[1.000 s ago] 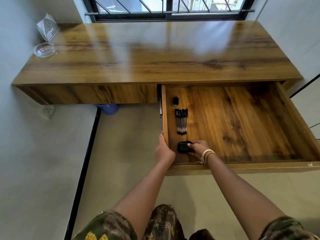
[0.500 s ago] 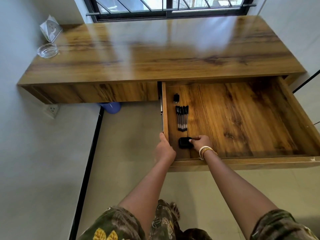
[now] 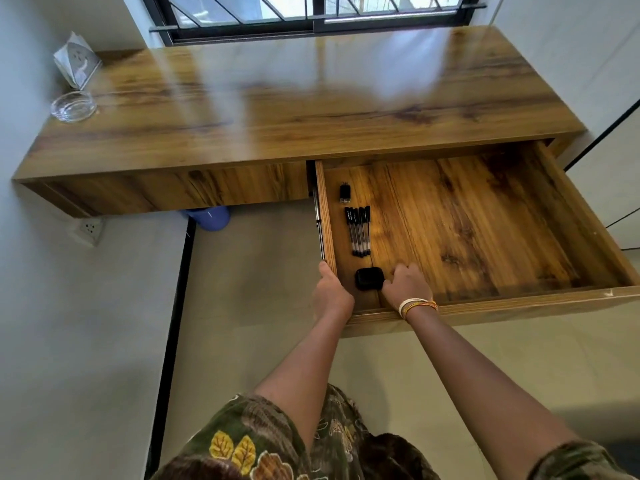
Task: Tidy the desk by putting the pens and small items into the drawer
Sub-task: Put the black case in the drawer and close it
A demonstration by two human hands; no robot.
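The wooden drawer [image 3: 502,306] stands pulled out from the right half of the desk [image 3: 311,109]. Along its left side lie a small black clip-like item [image 3: 344,192], a row of several black pens [image 3: 358,230] and a flat black case [image 3: 369,278]. My left hand [image 3: 330,294] grips the drawer's left wall near the front corner. My right hand [image 3: 407,282], with bracelets at the wrist, rests on the drawer floor just right of the case, thumb at its edge, fingers off its top.
A glass dish [image 3: 73,106] and a folded white card [image 3: 77,60] sit at the desk's far left corner. A blue object [image 3: 211,216] is under the desk and a wall socket [image 3: 90,228] is at the left. A barred window runs behind the desk.
My right hand's fingers have come off the black case and slid to its right side. The case stays where it lay. My left hand keeps its hold on the drawer wall.
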